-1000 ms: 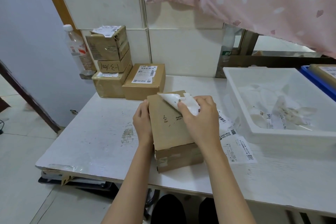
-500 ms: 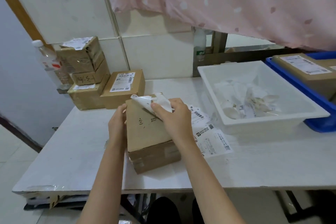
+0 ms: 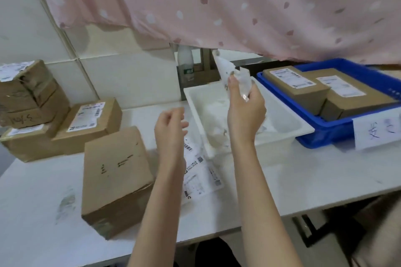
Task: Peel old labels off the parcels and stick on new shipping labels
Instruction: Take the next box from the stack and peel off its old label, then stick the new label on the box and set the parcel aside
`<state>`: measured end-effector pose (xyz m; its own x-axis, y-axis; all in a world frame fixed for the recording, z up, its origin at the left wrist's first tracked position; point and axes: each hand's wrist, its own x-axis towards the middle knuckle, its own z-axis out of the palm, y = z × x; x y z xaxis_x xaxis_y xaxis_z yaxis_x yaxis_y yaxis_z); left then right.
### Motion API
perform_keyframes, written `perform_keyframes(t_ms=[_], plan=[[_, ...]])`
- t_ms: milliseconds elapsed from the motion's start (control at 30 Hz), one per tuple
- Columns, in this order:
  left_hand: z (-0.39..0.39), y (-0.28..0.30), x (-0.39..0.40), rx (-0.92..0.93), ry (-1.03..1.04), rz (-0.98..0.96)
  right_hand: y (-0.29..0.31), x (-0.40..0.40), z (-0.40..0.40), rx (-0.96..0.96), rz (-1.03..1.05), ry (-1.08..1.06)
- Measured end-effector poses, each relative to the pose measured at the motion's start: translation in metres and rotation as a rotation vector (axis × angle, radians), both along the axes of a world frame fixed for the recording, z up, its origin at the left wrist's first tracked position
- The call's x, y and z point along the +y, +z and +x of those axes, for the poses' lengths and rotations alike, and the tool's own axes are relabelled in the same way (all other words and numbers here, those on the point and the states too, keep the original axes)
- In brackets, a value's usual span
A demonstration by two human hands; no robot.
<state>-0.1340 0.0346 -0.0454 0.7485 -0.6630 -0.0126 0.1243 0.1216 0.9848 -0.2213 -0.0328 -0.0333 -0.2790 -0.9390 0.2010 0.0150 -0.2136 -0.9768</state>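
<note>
Old label (image 3: pixel 227 71) lifted off parcel (image 3: pixel 117 171) — right hand (image 3: pixel 245 110) over white bin (image 3: pixel 282 134), left hand (image 3: pixel 169 123) free

A pink curtain (image 3: pixel 217 2) dotted with white and darker rose spots hangs over pale cream wall tiles (image 3: pixel 121 80). The counter (image 3: pixel 303 171) is white with grey smudges. The parcel (image 3: pixel 117 178) at the front is plain brown cardboard with small black marks. The stacked boxes (image 3: pixel 28 102) are brown with white labels printed in black. The bin (image 3: pixel 280 128) is white; the crate (image 3: pixel 338 130) is bright blue. The peeled label (image 3: pixel 233 73) is white.
</note>
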Motion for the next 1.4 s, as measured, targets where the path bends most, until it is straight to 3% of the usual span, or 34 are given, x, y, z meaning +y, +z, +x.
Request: perform_keyframes(t_ms=[100, 200, 433, 667, 967, 1133, 1233, 1400], plan=[[-0.021, -0.044, -0.016, 0.071, 0.033, 0.136, -0.012, -0.024, -0.018, 0.059, -0.020, -0.070], [-0.028, -0.065, -0.025, 0.110, 0.000, 0.203, -0.031, -0.043, -0.020, 0.318, -0.016, -0.011], [-0.044, -0.075, -0.035, 0.156, 0.119, 0.182, -0.068, -0.073, 0.001, 0.771, 0.193, 0.381], [-0.046, -0.075, -0.037, 0.163, 0.135, 0.168, -0.062, -0.059, -0.006, 1.075, 0.184, 0.614], [-0.048, -0.073, -0.036, 0.164, 0.138, 0.138, -0.046, -0.053, -0.019, 1.011, 0.268, 0.817], [-0.044, -0.075, -0.036, 0.160, 0.110, 0.148, -0.041, -0.052, -0.020, 0.981, 0.125, 0.792], [-0.042, -0.076, -0.034, 0.190, 0.086, 0.157, -0.039, -0.051, -0.020, 0.735, 0.028, 0.730], [-0.036, -0.071, -0.026, 0.240, 0.053, 0.171, -0.034, -0.048, -0.009, 0.386, -0.094, 0.452]])
